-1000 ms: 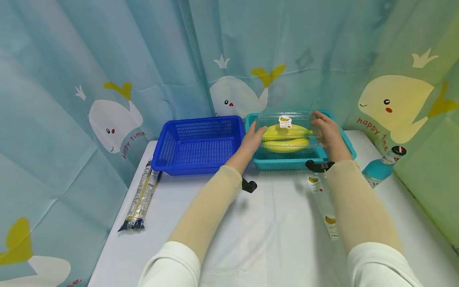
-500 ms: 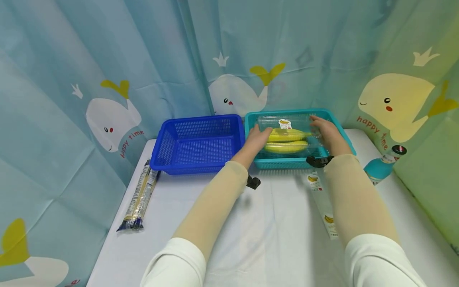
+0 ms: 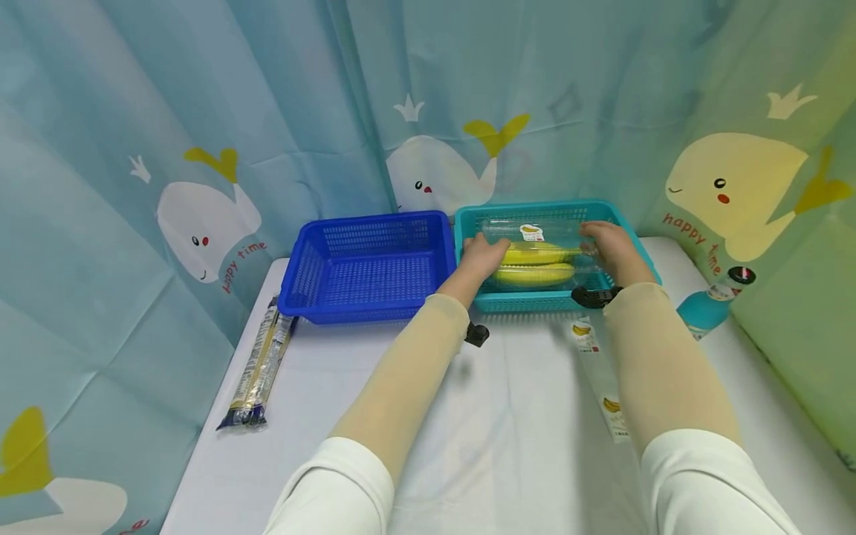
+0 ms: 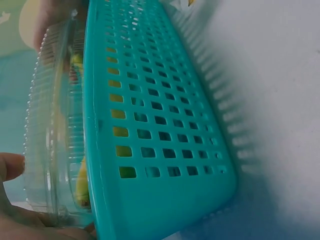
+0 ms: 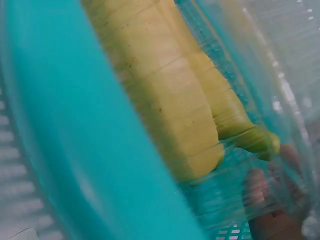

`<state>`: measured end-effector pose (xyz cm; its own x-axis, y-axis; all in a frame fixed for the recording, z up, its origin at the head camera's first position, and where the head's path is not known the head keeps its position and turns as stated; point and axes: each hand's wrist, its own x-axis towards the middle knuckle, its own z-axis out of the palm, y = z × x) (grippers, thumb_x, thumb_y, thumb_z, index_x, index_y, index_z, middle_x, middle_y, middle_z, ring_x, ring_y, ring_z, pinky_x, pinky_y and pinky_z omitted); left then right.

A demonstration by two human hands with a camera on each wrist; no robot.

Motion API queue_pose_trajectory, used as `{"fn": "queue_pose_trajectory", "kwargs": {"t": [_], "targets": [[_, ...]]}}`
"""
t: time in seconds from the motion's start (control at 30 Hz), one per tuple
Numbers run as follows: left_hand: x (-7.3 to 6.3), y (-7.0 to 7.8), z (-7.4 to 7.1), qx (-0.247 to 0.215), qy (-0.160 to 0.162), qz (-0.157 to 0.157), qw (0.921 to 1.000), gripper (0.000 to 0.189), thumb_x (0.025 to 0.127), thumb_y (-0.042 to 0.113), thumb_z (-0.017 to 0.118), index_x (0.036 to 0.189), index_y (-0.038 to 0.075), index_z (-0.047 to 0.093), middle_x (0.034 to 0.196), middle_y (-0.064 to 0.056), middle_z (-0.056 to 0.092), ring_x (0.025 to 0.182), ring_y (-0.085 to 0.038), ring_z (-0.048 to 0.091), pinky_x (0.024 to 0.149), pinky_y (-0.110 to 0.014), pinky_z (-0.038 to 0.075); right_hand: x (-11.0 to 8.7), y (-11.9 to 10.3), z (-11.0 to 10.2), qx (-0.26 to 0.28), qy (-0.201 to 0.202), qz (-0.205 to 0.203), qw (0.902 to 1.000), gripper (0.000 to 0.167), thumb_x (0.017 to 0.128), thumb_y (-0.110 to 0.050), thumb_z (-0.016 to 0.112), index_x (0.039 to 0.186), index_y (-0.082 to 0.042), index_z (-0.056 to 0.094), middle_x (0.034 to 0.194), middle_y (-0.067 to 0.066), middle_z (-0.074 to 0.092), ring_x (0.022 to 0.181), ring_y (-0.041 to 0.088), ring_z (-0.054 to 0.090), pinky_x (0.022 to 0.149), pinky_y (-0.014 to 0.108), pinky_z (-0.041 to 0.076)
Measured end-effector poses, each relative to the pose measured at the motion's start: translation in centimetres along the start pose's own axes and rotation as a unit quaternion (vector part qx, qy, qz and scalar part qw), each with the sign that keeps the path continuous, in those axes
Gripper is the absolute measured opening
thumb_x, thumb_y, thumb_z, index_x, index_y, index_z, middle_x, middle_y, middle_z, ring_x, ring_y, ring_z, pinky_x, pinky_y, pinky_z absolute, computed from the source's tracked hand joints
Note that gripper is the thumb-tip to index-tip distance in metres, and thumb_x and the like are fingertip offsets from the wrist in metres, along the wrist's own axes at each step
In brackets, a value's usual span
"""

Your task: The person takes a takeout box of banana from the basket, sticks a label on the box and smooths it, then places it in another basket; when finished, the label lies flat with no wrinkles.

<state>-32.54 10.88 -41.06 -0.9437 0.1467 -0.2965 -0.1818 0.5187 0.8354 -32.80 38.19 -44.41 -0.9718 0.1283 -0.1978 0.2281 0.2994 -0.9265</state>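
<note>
A clear plastic box [image 3: 562, 229] with a banana sticker [image 3: 532, 232] on its lid holds yellow bananas [image 3: 533, 275]. It sits within the teal basket [image 3: 521, 302] at the back right. At its left end my left hand [image 3: 483, 258] grips it, thumb toward the lid; in the left wrist view the ribbed side of the box [image 4: 40, 125] shows above the basket rim. My right hand [image 3: 614, 249] holds the right end, its fingertips [image 5: 257, 187] seen through the plastic beside a banana stem [image 5: 262, 141]. Part of each hand is hidden.
A blue basket [image 3: 374, 308] stands left of the teal one. A long clear-wrapped packet [image 3: 261, 368] lies at the table's left edge. A strip of banana stickers [image 3: 602, 379] lies by my right forearm, and a teal bottle [image 3: 705, 306] stands farther right. A curtain [image 3: 321, 111] hangs behind.
Both hands have lowered the banana box a little deeper into the teal basket, and its near side has settled. The left hand has shifted slightly right. Other objects stay put.
</note>
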Motion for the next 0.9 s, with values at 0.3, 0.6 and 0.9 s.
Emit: {"fn": "queue_pose_trajectory", "kwargs": {"t": [0.3, 0.6, 0.9], "targets": [[0.3, -0.2, 0.3, 0.032, -0.002, -0.003, 0.9995, 0.074, 0.101, 0.051, 0.043, 0.159, 0.012, 0.019, 0.166, -0.010, 0.010, 0.151, -0.028, 0.024, 0.117, -0.048, 0.035, -1.6, -1.5, 0.8, -0.032, 0.023, 0.033, 0.9987, 0.064, 0.103, -0.044, 0.044, 0.156, -0.009, 0.030, 0.164, 0.017, 0.019, 0.115, 0.017, 0.055, 0.113, 0.045, 0.040], [0.3, -0.2, 0.8, 0.027, -0.007, -0.015, 0.9995, 0.078, 0.100, 0.054, 0.046, 0.159, 0.014, 0.017, 0.166, -0.010, 0.011, 0.150, -0.029, 0.027, 0.115, -0.048, 0.037, -1.7, -1.6, 0.7, 0.016, 0.005, 0.054, 0.9984, 0.061, 0.105, -0.038, 0.043, 0.158, -0.012, 0.025, 0.166, 0.014, 0.013, 0.099, 0.007, 0.058, 0.089, 0.026, 0.049], [-0.1, -0.1, 1.0, 0.065, -0.010, -0.017, 0.9977, 0.075, 0.101, 0.051, 0.043, 0.159, 0.011, 0.017, 0.165, -0.011, 0.015, 0.149, -0.030, 0.028, 0.116, -0.047, 0.037, -1.4, -1.5, 0.8, 0.033, 0.000, 0.076, 0.9965, 0.068, 0.104, -0.045, 0.040, 0.159, -0.014, 0.017, 0.166, 0.013, 0.011, 0.145, 0.031, 0.031, 0.119, 0.041, 0.034]]}}
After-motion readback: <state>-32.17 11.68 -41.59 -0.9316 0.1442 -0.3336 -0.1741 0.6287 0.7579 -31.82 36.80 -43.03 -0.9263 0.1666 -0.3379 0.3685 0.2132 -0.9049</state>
